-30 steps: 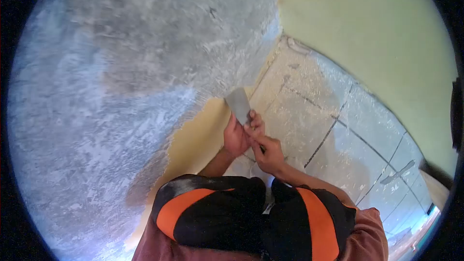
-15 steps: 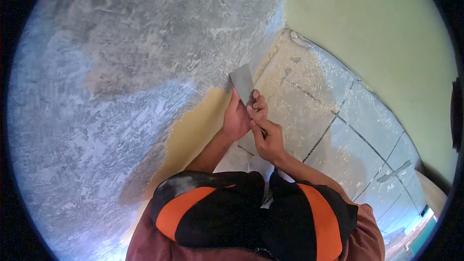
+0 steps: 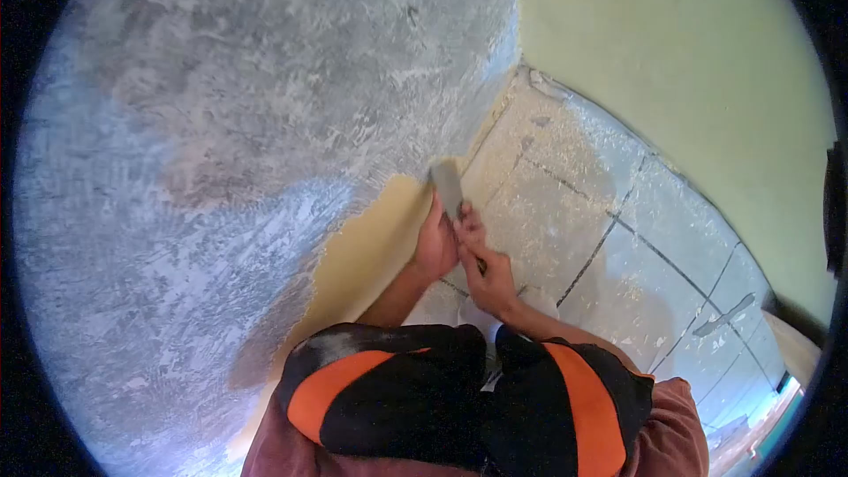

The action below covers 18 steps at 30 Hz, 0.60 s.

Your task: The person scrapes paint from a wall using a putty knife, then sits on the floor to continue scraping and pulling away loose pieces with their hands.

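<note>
A flat grey scraper [image 3: 447, 184] is gripped in both my hands, its blade tilted against the bottom of the wall and slightly blurred. My left hand [image 3: 435, 243] wraps the handle close to the blade, thumb along one side. Behind it my right hand [image 3: 491, 279] closes around the handle's lower end; most of the handle is hidden by fingers. To the left rises a wall [image 3: 256, 71] with a mottled, scraped grey surface. A strip of yellow paint [image 3: 367, 234] with a ragged upper edge runs along its base beside my left forearm.
Pale flakes lie scattered over the grey tiled floor [image 3: 574, 238], which has dark joints. A pale green wall [image 3: 662, 44] meets the scraped one at the corner. Another flat grey tool or strip [image 3: 726, 315] lies on the floor at right. My knees are in front.
Both hands and the scraper have moved down in view, closer to my knees. The blade now looks shorter and more blurred. My grip stays the same.
</note>
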Motion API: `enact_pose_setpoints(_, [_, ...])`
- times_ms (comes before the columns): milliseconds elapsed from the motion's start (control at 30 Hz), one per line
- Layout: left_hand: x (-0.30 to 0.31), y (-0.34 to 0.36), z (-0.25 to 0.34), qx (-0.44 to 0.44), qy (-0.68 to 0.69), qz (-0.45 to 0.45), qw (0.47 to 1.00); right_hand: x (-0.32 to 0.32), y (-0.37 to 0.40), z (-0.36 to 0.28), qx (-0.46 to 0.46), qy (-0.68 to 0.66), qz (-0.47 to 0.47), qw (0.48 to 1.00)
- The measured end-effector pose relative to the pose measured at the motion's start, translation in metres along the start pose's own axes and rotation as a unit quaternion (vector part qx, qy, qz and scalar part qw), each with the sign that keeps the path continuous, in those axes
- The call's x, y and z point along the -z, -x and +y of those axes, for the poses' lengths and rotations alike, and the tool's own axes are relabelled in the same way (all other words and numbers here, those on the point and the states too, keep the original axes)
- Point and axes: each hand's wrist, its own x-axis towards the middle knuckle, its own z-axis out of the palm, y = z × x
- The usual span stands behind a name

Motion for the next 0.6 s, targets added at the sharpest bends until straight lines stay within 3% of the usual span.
enact_pose_setpoints(167, [-0.019, 0.001, 0.005, -0.032, -0.067, 0.006, 0.997, 0.007, -0.001, -0.007, -0.058, 0.057, -0.04, 0.996])
enact_pose_setpoints(200, [-0.006, 0.008, -0.006, -0.026, -0.019, -0.009, 0.999, 0.007, -0.001, -0.006, -0.049, 0.057, -0.036, 0.997])
enact_pose_setpoints(300, [-0.012, 0.002, 0.003, -0.019, 0.015, -0.001, 1.0, 0.004, 0.0, 0.0, -0.047, 0.011, -0.044, 0.998])
enact_pose_setpoints(367, [-0.028, -0.008, 0.022, -0.015, -0.035, -0.035, 0.999, 0.003, -0.018, -0.018, -0.112, -0.021, -0.037, 0.993])
enact_pose_setpoints(400, [-0.035, -0.007, 0.02, -0.027, -0.048, -0.014, 0.998, 0.005, -0.014, -0.013, -0.109, -0.019, -0.038, 0.993])
enact_pose_setpoints(467, [-0.013, 0.001, 0.005, -0.031, -0.022, -0.036, 0.999, 0.008, -0.006, -0.001, -0.008, 0.046, -0.026, 0.999])
enact_pose_setpoints(500, [-0.005, 0.005, -0.003, -0.026, 0.008, -0.051, 0.998, 0.007, -0.006, -0.002, 0.003, 0.048, -0.024, 0.999])
enact_pose_setpoints(533, [-0.012, 0.009, -0.007, -0.029, 0.017, 0.027, 0.999, 0.006, -0.003, -0.001, -0.013, 0.031, -0.034, 0.999])
enact_pose_setpoints(600, [-0.012, 0.003, 0.004, -0.015, 0.005, 0.001, 1.0, 0.002, 0.004, 0.002, -0.017, 0.036, -0.038, 0.998])
